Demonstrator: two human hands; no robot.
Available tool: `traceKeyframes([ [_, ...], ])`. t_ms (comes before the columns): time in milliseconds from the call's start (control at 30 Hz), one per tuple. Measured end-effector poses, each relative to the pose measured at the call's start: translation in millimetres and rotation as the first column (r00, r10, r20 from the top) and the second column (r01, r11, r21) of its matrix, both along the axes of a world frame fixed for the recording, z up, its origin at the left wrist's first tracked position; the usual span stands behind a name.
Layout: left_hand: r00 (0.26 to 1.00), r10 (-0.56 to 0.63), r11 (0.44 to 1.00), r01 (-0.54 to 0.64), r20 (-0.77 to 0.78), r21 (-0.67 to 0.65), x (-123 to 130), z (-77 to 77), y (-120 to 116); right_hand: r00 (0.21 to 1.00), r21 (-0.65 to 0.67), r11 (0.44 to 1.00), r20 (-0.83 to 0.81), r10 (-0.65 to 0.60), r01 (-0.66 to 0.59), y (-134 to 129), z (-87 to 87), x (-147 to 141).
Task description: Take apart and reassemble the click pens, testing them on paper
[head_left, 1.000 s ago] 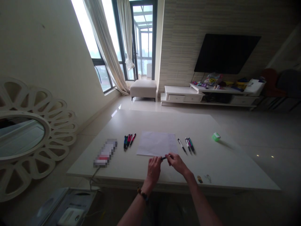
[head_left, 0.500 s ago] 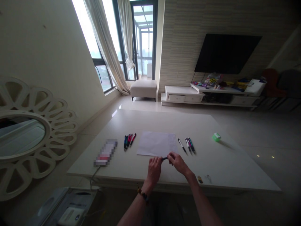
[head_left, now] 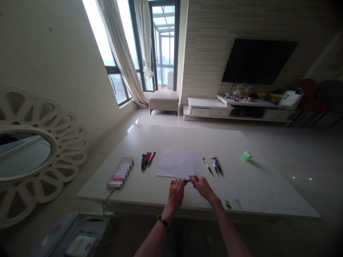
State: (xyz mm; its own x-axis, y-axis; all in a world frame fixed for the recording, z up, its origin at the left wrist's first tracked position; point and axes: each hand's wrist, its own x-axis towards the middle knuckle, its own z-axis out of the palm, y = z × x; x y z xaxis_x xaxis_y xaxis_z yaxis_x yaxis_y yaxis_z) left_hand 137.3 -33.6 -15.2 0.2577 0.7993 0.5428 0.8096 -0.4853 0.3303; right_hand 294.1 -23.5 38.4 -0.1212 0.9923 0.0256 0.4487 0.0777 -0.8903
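Both my hands are low on the white table (head_left: 214,192), close to its near edge. My left hand (head_left: 176,194) and my right hand (head_left: 200,186) grip a dark pen (head_left: 188,181) between their fingers, which hide most of it. Just beyond them lies a sheet of white paper (head_left: 178,164). A bunch of coloured pens (head_left: 146,160) sits left of the sheet, and several more pens (head_left: 217,165) lie to its right, beside a black-and-white pen (head_left: 207,166).
A pixelated box (head_left: 120,174) with a cable lies at the table's left. A green block (head_left: 247,156) stands on the right. A petal-framed mirror (head_left: 25,153) is on the left. Beyond the table are a cushioned bench (head_left: 163,101) and a cluttered TV cabinet (head_left: 241,107).
The dark pen has shifted slightly rightward between my hands, and my right hand has turned a little on it. The table items have not moved.
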Motion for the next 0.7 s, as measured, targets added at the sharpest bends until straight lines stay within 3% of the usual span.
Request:
traceKeyframes([
  [300,1.0,-0.021,0.999,0.021,0.012,-0.025,-0.2,-3.3,0.7,0.999,0.017,1.0,-0.022,0.023,-0.023,-1.6,-2.8,1.9],
  [700,1.0,-0.028,1.0,0.028,0.011,-0.014,0.7,0.0,-0.4,0.999,0.013,0.999,-0.005,-0.044,0.045,-3.3,-0.6,1.6],
])
